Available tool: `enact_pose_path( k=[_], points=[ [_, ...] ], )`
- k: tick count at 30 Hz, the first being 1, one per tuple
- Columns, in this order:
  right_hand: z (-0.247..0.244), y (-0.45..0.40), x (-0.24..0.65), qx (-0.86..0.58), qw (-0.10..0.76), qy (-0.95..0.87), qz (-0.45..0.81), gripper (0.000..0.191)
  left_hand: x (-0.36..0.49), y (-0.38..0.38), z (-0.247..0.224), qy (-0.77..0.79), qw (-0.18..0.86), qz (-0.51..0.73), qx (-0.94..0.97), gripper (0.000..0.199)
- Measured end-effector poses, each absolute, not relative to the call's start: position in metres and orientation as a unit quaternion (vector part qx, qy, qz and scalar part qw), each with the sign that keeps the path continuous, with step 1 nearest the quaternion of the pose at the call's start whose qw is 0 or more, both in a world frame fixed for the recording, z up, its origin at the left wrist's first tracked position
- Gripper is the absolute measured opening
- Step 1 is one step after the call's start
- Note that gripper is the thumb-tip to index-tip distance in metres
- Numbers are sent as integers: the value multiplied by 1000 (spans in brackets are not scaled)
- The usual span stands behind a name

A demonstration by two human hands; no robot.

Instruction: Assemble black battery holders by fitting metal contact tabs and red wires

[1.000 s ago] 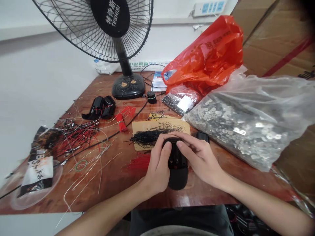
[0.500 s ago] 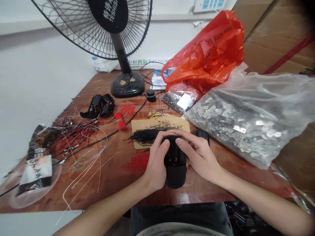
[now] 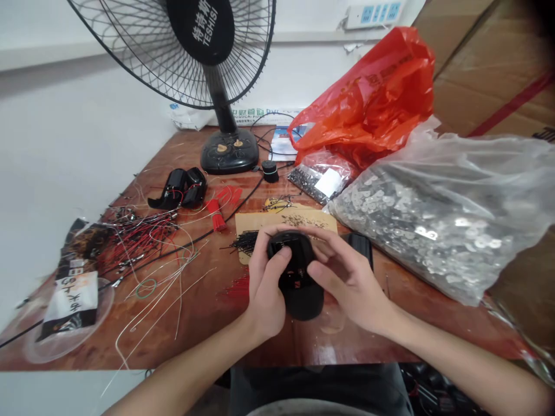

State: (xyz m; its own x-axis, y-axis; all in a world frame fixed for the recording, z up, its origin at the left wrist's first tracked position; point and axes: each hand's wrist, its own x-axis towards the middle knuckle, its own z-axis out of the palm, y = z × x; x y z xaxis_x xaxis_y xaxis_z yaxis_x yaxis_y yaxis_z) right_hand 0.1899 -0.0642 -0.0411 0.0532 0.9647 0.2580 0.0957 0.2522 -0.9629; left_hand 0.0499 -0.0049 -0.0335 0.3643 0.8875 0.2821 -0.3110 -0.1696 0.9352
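Observation:
A rounded black plastic housing (image 3: pixel 303 297) with an open hollow is held above the near part of the table. My left hand (image 3: pixel 269 289) grips its left side, the thumb inside the upper part of the hollow. Around its right and far side curls my right hand (image 3: pixel 351 283), the thumb at the right rim. Small metal pieces show inside the housing. Just beyond the hands, black wires (image 3: pixel 246 241) lie on a tan board (image 3: pixel 260 219), partly hidden by my fingers. Red wires (image 3: pixel 237 286) lie left of my left hand.
A fan (image 3: pixel 229 151) stands at the back. On the right are a clear bag of metal pieces (image 3: pixel 403 225) and a red bag (image 3: pixel 368 104). Red wires (image 3: pixel 139 237), black housings (image 3: pixel 173 188) and a plastic dish (image 3: pixel 106 300) are on the left. Another black part (image 3: pixel 362 245) lies behind my right hand.
The housing has turned and tilted in my hands and shifted slightly left. My left thumb has moved into its hollow, and my right thumb has moved down along the right rim. The view has shifted slightly.

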Motion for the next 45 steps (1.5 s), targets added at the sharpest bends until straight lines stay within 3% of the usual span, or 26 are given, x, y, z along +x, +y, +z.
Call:
enact_pose_path(
  k=[5, 9, 19, 27, 35, 45],
  points=[
    [-43, -65, 186, -474, 509, -603, 390, 61, 49, -4, -32, 265, 603, 537, 528, 15],
    [-47, -65, 185, -502, 477, -591, 413, 56, 51, -2, -34, 247, 662, 526, 473, 24],
    [-44, -58, 187, -418, 542, -523, 508, 55, 52, 3, -39, 240, 653, 525, 491, 37],
    [-49, -59, 185, -444, 540, -510, 501, 61, 54, 6, -35, 297, 620, 511, 517, 22],
    [-50, -59, 185, -447, 528, -541, 479, 63, 55, 5, -36, 364, 551, 498, 562, 30],
    [-51, -60, 185, -463, 522, -561, 446, 61, 53, 6, -37, 317, 594, 508, 537, 21]
  ],
)
